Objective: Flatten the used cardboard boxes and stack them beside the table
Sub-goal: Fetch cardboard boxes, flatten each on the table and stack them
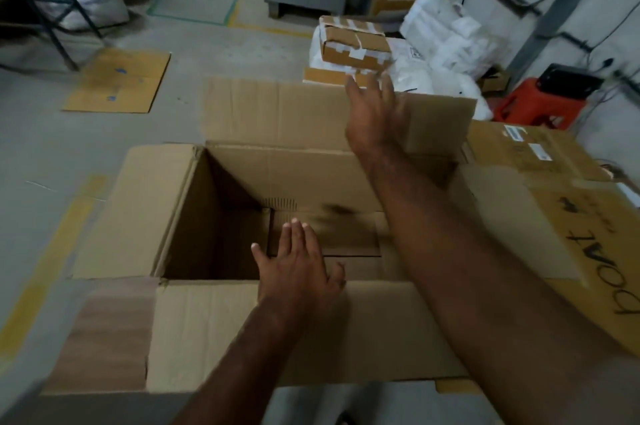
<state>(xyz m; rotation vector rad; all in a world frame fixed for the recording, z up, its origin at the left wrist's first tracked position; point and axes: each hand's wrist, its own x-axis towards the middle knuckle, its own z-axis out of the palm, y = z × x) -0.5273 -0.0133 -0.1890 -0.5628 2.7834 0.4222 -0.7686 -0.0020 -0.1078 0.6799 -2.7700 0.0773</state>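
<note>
While a flattened brown cardboard sheet [117,80] lies on the grey floor at far left, the large open brown cardboard box [221,217] stands mid-floor. Over its near flap the left hand [298,272] spreads flat, gripping nothing. Beyond, the right hand [375,116] reaches open-fingered past the far flap, holding nothing, just short of a small taped cardboard box [353,44].

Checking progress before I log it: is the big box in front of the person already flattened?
No. The big box stands open with its walls upright and flaps spread, and the left hand reaches over its opening.
</note>
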